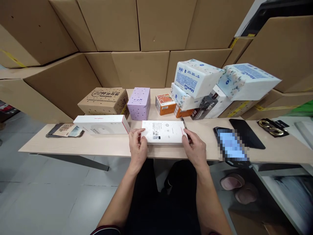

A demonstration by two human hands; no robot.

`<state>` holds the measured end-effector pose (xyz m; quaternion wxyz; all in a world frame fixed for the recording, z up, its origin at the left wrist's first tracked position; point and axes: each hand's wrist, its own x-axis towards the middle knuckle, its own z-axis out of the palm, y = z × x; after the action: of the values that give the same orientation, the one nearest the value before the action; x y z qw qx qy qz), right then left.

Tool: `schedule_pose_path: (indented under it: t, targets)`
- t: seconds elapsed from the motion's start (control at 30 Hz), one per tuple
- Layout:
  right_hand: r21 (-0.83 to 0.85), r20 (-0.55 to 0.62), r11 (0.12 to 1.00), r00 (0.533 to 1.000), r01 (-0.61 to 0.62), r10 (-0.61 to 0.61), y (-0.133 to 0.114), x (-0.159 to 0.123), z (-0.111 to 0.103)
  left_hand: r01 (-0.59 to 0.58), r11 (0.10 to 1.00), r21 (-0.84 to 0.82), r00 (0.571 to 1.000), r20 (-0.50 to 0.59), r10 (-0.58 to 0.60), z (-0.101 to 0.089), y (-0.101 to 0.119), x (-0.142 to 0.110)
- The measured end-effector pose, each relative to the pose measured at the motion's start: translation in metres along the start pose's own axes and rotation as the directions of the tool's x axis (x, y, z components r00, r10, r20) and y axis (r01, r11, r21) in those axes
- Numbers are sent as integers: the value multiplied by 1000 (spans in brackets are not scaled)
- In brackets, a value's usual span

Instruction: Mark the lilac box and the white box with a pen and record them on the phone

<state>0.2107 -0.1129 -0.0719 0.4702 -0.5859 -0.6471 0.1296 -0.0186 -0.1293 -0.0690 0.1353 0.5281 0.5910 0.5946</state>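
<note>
A flat white box (pixel 168 130) with printed labels and red lettering at its right end lies near the table's front edge. My left hand (pixel 138 145) grips its left end, thumb over the top. At the right end, my right hand (pixel 195 147) grips it in the same way, with the fingers closed on the corner. A longer white box (pixel 101 124) with red edges stands on its side just left of my left hand. Behind the held box are a purple box (pixel 139 104) and an orange box (pixel 165 104).
A brown printed carton (pixel 104 101) stands at the back left. Packs of tissues (pixel 198 78) are stacked at the back right beside a dark box (pixel 204 107). A phone with a blurred screen (pixel 232 147) and a black flat object (pixel 246 133) lie right. Cardboard boxes (pixel 141 68) wall the rear.
</note>
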Motion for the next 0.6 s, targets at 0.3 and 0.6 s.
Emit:
schedule_pose_path:
  t: [0.3,0.6]
  targets:
    - [31,-44,999,998,-35,36,-4,2,-2,24,999,-46,1000,-10,-24,-1,1,1]
    - [197,-204,980,979,34,7,9,-4,7,65,880,-471,997,70,-36,0,-10,7]
